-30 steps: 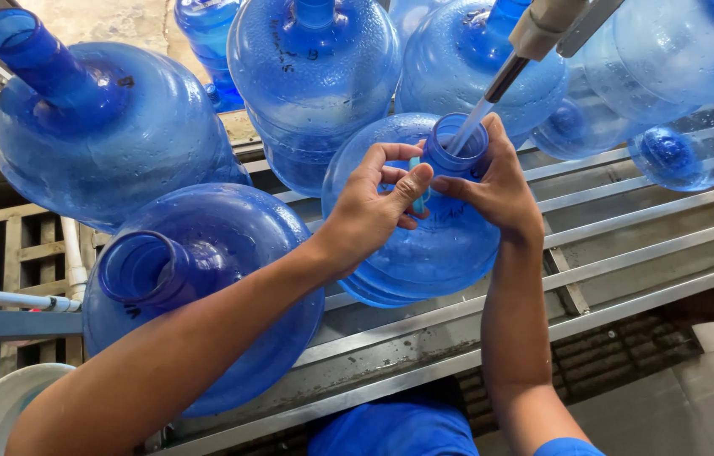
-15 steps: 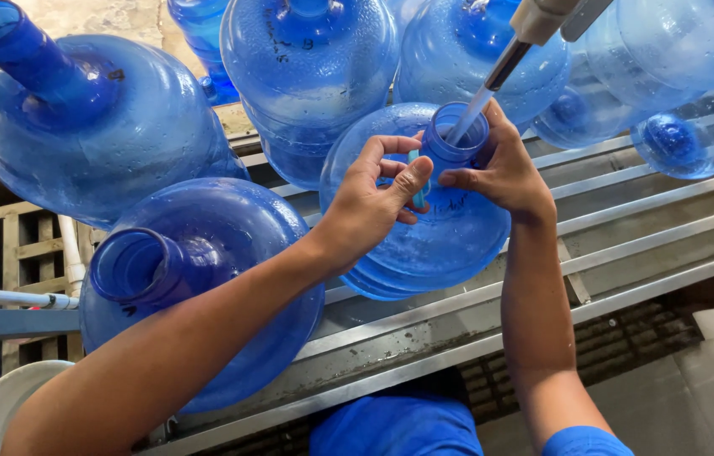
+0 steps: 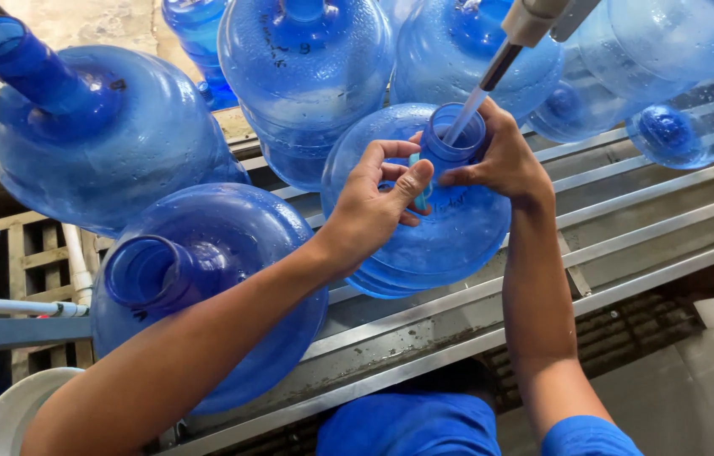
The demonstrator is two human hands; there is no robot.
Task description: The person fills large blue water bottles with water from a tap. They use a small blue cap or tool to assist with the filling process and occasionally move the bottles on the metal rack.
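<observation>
Two hands meet at one bottle neck. Nearest the camera, the metal rack (image 3: 458,338) runs across on slanted rails, and the big blue water jug (image 3: 424,236) under work sits on it near the front rail, about midway along. The left hand (image 3: 369,211) comes in from the lower left, its grip narrow, fingers curled and thumb pinching at something small and pale just under the jug's neck (image 3: 452,139); what it pinches is too small to tell. The right hand (image 3: 500,160) wraps the neck from the other side, holding it steady.

A nozzle (image 3: 500,63) angles down from above, its thin tip reaching into the open mouth. I judge the jug stiff-walled but a bit springy, wet and beaded, so likely slippery on the round shoulder; whether it holds much water cannot be told. The ribbed neck looks the surest place to take hold, as both hands show.

Beside it, toward the left end of the rack, a second jug (image 3: 205,287) leans with its mouth open to the camera. Farther back, more jugs (image 3: 306,76) crowd together, one at far left (image 3: 95,143) tipped with its long neck up.
</observation>
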